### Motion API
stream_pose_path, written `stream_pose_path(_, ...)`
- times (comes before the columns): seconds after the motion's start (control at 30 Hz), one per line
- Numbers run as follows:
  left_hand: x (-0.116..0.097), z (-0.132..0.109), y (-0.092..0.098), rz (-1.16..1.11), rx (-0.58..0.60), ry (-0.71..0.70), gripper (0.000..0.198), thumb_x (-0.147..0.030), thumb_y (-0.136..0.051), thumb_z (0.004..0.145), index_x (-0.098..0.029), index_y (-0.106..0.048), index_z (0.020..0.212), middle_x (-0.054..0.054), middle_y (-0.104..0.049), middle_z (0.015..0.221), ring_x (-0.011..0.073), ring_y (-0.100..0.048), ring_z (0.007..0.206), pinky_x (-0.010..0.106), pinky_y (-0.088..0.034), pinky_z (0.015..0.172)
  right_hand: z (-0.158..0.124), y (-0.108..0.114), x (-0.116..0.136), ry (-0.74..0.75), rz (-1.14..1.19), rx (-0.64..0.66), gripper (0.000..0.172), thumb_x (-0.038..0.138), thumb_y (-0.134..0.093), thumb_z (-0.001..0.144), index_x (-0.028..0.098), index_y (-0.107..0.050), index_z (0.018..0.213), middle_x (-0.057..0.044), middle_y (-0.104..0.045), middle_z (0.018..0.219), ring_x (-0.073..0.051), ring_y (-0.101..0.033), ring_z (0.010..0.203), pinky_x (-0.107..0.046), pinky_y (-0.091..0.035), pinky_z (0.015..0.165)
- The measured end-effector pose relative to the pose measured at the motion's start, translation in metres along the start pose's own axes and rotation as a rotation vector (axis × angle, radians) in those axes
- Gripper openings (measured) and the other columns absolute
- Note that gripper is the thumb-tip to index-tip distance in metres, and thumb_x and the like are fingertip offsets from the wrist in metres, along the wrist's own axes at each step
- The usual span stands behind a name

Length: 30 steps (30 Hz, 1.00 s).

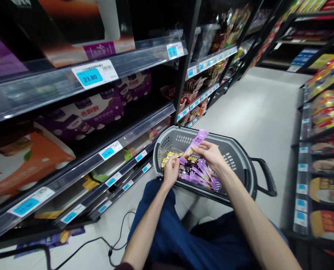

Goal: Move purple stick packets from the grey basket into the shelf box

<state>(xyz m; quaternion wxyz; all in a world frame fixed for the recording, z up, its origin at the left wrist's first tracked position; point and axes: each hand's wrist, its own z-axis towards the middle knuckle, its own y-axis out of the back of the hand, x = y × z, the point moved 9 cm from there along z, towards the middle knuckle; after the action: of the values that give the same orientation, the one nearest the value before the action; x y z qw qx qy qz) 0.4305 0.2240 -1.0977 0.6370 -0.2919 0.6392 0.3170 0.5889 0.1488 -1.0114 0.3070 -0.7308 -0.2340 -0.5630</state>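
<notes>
A grey shopping basket (pixel 240 150) stands on the floor in front of my knees, holding several purple stick packets (pixel 204 174) and some yellow ones (pixel 169 155). My right hand (pixel 210 154) is over the basket, fingers pinched on one purple stick packet (pixel 196 141) that points up and away. My left hand (pixel 171 170) is closed at the basket's near left rim, touching the packets; what it grips is hidden.
Black shelves (pixel 133 131) with blue price tags and purple and orange boxes run along my left. More shelves with colourful packs stand at the right (pixel 324 150). The pale aisle floor (pixel 262 108) stretches ahead. A black cable (pixel 113 243) lies by my left leg.
</notes>
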Motion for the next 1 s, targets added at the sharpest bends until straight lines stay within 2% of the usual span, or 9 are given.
stream_pose_path(0.13, 0.003, 0.003, -0.004, -0.066, 0.033, 0.023, 0.043, -0.058, -0.051, 0.089, -0.017, -0.054, 0.105, -0.006, -0.052, 0.061, 0.0079, -0.044, 0.034, 0.02, -0.034, 0.035, 0.002, 0.003, -0.002, -0.004, 0.042, -0.023, 0.046, 0.02, -0.095, 0.04, 0.015, -0.069, 0.078, 0.0, -0.07, 0.071, -0.013, -0.067, 0.062, -0.02, -0.058, 0.061)
stream_pose_path(0.3, 0.0, 0.003, -0.007, -0.104, 0.07, 0.015, 0.043, -0.058, -0.055, 0.086, -0.015, -0.058, 0.084, -0.006, -0.047, 0.053, 0.0088, -0.045, 0.033, 0.02, -0.033, 0.034, 0.004, 0.004, -0.003, -0.002, 0.049, -0.027, 0.043, 0.018, -0.094, 0.046, 0.014, -0.069, 0.081, -0.002, -0.072, 0.075, -0.014, -0.068, 0.065, -0.02, -0.059, 0.062)
stream_pose_path(0.47, -0.001, 0.002, -0.005, -0.131, 0.034, 0.01, 0.043, -0.058, -0.057, 0.086, -0.015, -0.057, 0.087, -0.005, -0.051, 0.056, 0.0077, -0.043, 0.033, 0.02, -0.032, 0.034, 0.004, 0.003, -0.003, -0.006, 0.034, -0.006, 0.042, 0.017, -0.093, 0.047, 0.013, -0.069, 0.082, -0.004, -0.072, 0.076, -0.013, -0.068, 0.064, -0.018, -0.059, 0.062)
stream_pose_path(0.77, -0.006, -0.001, -0.002, -0.051, 0.03, -0.039, 0.038, -0.053, -0.053, 0.09, -0.016, -0.059, 0.09, -0.008, -0.041, 0.05, 0.0089, -0.043, 0.037, 0.02, -0.03, 0.04, 0.003, 0.002, -0.005, -0.019, 0.035, 0.0, 0.043, 0.016, -0.093, 0.046, 0.014, -0.07, 0.082, -0.002, -0.072, 0.075, -0.011, -0.066, 0.062, -0.016, -0.056, 0.06)
stream_pose_path(0.87, -0.007, -0.002, 0.0, -0.021, 0.023, -0.048, 0.035, -0.051, -0.053, 0.091, -0.017, -0.057, 0.085, -0.007, -0.041, 0.051, 0.0086, -0.041, 0.042, 0.021, -0.029, 0.045, 0.004, 0.002, -0.007, -0.019, 0.039, 0.004, 0.044, 0.018, -0.093, 0.046, 0.014, -0.071, 0.084, -0.002, -0.072, 0.076, -0.01, -0.066, 0.063, -0.015, -0.056, 0.061)
stream_pose_path(1.0, -0.014, -0.004, 0.006, 0.025, -0.043, -0.08, 0.035, -0.047, -0.053, 0.091, -0.017, -0.049, 0.073, -0.007, -0.037, 0.053, 0.0086, -0.037, 0.048, 0.022, -0.026, 0.05, -0.001, -0.006, -0.014, -0.012, 0.076, 0.017, 0.043, 0.021, -0.093, 0.048, 0.016, -0.07, 0.085, -0.002, -0.073, 0.08, -0.012, -0.068, 0.069, -0.016, -0.057, 0.064)
